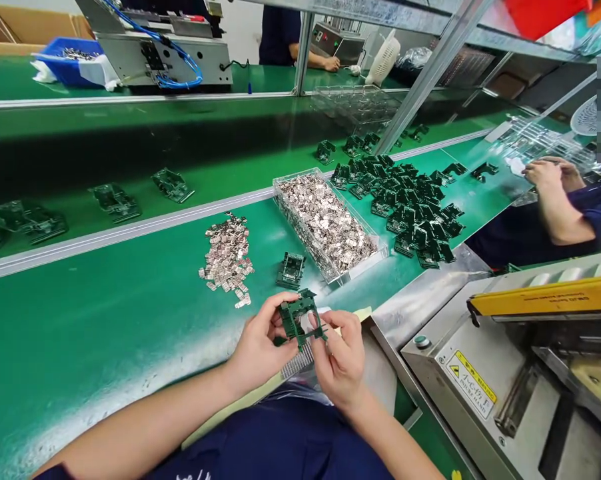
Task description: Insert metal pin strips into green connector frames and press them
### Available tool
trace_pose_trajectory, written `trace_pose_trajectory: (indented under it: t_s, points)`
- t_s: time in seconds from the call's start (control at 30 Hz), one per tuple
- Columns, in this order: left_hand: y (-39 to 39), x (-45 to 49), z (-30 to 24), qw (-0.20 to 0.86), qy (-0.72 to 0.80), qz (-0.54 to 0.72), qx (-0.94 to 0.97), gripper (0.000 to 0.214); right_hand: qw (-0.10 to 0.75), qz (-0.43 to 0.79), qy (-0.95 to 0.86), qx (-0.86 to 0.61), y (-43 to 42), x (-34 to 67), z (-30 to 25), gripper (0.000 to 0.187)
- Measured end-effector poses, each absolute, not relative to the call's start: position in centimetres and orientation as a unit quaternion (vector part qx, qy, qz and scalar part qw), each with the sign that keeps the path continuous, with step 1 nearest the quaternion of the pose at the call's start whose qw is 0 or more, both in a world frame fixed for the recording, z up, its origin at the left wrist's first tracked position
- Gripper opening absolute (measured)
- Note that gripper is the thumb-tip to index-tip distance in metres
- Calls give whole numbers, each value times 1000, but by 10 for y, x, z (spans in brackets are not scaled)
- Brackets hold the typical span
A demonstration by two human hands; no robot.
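Note:
A dark green plastic housing with a square opening is held up in front of my body. My left hand is closed round its left side, thumb on top. My right hand pinches at its right edge, with a fingertip showing through the opening; whether a small part is also between those fingers I cannot tell. Just beyond the hands, another green housing rests on the green table. A loose pile of small silvery metal pieces lies to its left. To its right stands a clear plastic box filled with similar metal pieces.
A heap of green housings lies right of the box. Several more sit along the conveyor belt behind a metal rail. A machine with a yellow bar stands close at my right. Co-workers' hands show at right and across the belt.

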State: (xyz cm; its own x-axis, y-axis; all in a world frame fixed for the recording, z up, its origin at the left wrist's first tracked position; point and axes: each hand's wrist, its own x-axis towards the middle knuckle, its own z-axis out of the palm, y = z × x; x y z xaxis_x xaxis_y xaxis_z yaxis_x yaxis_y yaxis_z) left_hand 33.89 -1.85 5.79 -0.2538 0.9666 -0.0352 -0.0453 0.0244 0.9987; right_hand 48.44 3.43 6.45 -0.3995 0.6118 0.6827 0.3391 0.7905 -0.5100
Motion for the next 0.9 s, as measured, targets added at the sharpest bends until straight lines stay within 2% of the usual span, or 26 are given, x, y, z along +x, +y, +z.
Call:
trace_pose_trajectory:
  t_s: [0.3, 0.57, 0.7, 0.9]
  points:
    - [-22, 343, 57, 446, 564, 560, 411, 51, 442, 154, -827, -310, 25, 478, 57, 20]
    - [-26, 345, 56, 467, 550, 551, 420, 51, 409, 126, -866, -258, 27, 496, 51, 23]
    - [-26, 347, 56, 477, 543, 547, 421, 52, 431, 88, -869, -226, 31, 503, 51, 20]
    - [-24, 345, 51, 497, 540, 537, 416, 55, 500, 54, -804, -317, 29, 512, 54, 34]
